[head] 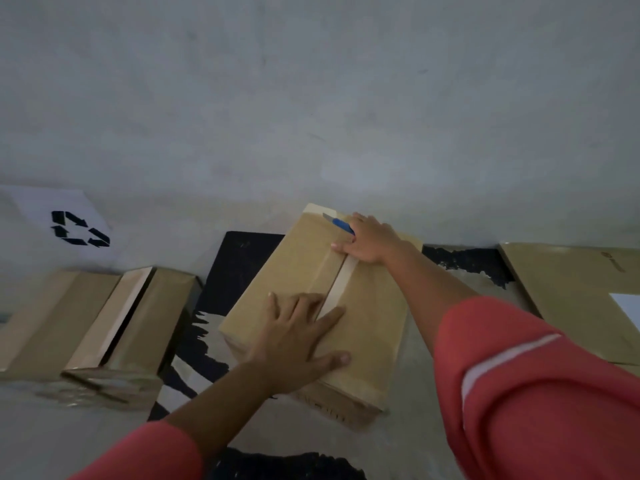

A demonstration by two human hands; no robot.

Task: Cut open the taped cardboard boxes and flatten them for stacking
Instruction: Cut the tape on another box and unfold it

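As fingers [362, 222] grip cutter [341, 224], tape [341, 276] spans cardboard [294, 261].

Taped box [304, 271] between two boxes [104, 317].

A black three-arrow recycling symbol [80, 228] stands on a white sheet [38, 207], far left. Faint print [613, 264] on the right cardboard [568, 292] is unreadable.

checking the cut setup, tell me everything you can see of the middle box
The middle box is plain brown cardboard, closed, lying angled on the surface. A pale tape strip runs along its top seam. The left hand presses flat on its near end; the right hand rests on the far end, gripping a blue knife near the far edge.
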